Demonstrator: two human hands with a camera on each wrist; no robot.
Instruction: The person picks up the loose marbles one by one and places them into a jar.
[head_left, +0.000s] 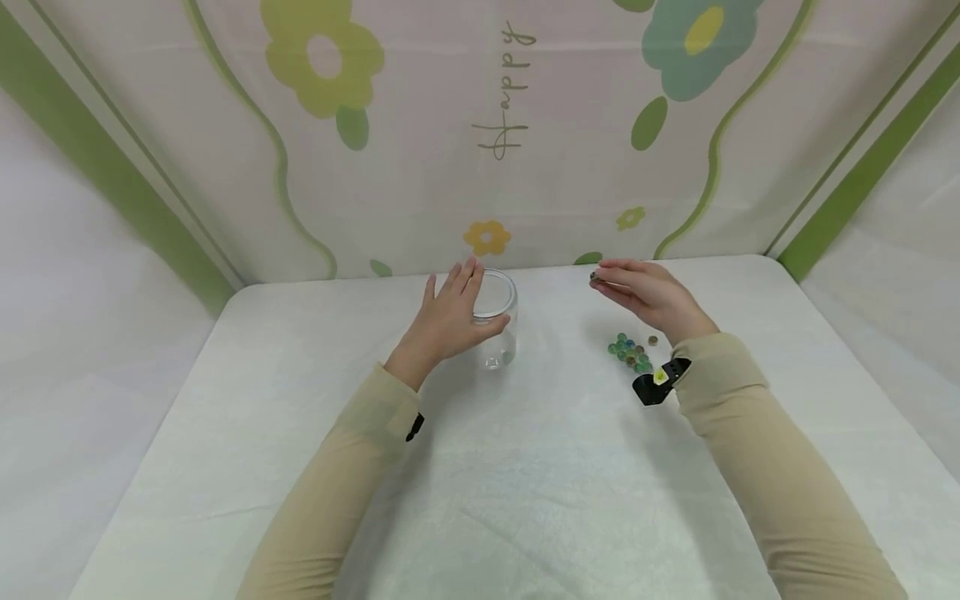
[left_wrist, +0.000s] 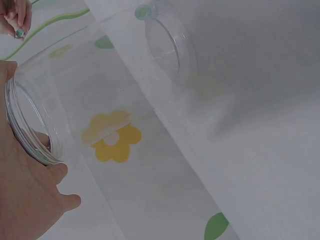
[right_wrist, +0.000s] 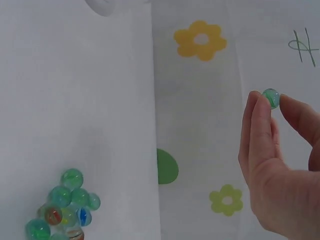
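A clear jar (head_left: pixel 498 340) with an open round mouth stands upright on the white table. My left hand (head_left: pixel 448 323) holds it by the rim, with the thumb on one side and fingers on the other. At the jar's bottom, the left wrist view shows a green marble (left_wrist: pixel 144 12). To the right, raised above the table, my right hand (head_left: pixel 651 293) pinches a clear green marble (right_wrist: pixel 271 98) between thumb and fingertips. Below that hand lies a cluster of marbles (right_wrist: pixel 61 196), mostly green, with some blue and reddish-brown ones.
One brown marble (head_left: pixel 653 340) lies apart from the cluster, on its right. The white tabletop (head_left: pixel 525 483) reaches back to an upright cloth (head_left: pixel 420 192) printed with flowers. White side panels (head_left: pixel 900 250) with green bands flank the table.
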